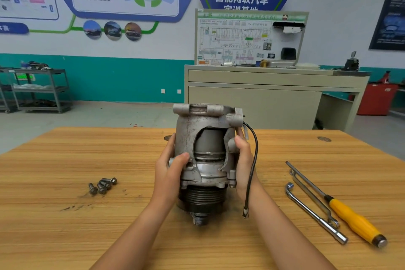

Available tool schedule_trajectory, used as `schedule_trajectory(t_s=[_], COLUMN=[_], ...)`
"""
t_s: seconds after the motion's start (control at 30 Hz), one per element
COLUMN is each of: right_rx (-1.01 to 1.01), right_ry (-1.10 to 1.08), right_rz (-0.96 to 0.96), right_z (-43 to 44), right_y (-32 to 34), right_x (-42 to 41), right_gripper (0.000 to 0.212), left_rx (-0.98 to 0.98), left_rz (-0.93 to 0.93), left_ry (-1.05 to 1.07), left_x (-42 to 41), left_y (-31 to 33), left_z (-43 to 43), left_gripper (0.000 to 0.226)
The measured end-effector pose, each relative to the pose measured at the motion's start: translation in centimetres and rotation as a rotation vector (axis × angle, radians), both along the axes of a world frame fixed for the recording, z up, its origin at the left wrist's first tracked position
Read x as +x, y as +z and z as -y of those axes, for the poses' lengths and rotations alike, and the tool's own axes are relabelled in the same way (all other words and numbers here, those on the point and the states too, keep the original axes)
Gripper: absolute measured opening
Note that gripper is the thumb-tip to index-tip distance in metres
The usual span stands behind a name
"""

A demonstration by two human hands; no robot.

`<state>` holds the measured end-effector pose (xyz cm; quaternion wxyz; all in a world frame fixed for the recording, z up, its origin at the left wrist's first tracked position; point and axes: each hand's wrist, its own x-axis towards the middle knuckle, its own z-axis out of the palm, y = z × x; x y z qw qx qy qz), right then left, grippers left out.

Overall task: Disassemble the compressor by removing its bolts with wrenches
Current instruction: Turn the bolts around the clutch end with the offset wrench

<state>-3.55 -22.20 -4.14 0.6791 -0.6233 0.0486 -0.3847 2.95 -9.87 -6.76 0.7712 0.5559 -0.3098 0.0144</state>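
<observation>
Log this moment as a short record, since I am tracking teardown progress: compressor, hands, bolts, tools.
compressor: held between both hands over the wooden table; black wire hanging at its right
left hand: grips the compressor's left side, thumb on the front
right hand: grips its right side
bolts: small heap lying loose on the table, left of the compressor
wrenches: two L-shaped ones, lying untouched to the right
screwdriver: yellow handle, beside the wrenches
</observation>
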Motion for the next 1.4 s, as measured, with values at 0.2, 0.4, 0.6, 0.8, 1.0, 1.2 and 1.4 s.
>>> schedule_trajectory(t_s=[0.2, 0.4, 0.6, 0.8, 1.0, 1.2, 1.4], right_rx=[0.011, 0.118, 0.312, 0.418, 0.461, 0.518, 0.591], right_ry=[-0.034, -0.091, -0.040, -0.199, -0.201, -0.238, -0.267], right_rz=[-0.005, -0.085, -0.176, -0.162, -0.157, -0.232, -0.220], right_z=[0.3, 0.8, 1.8, 1.5, 1.7, 2.2, 2.8], right_y=[-0.6, -0.5, 0.3, 0.3, 0.7, 1.1, 0.8], right_x=[0.7, 1.3, 2.4, 3.0, 3.2, 3.7, 3.6], right_gripper=[0.072, 0.077, 0.035, 0.023, 0.022, 0.026, 0.027], left_rx=[0.022, 0.073, 0.150, 0.254, 0.325, 0.289, 0.289], left_rz=[-0.033, -0.061, -0.127, -0.175, -0.222, -0.285, -0.345], left_ry=[-0.012, -0.002, -0.032, -0.039, -0.025, -0.048, -0.089], left_x=[0.4, 0.8, 1.9, 3.5, 4.3, 4.9, 4.8], left_y=[0.1, 0.8, 2.0, 2.3, 2.3, 3.1, 3.7], left_z=[0.1, 0.8, 1.9, 2.4, 2.9, 3.8, 4.5], left_gripper=[0.067, 0.045, 0.056, 0.056, 0.048, 0.016, 0.015])
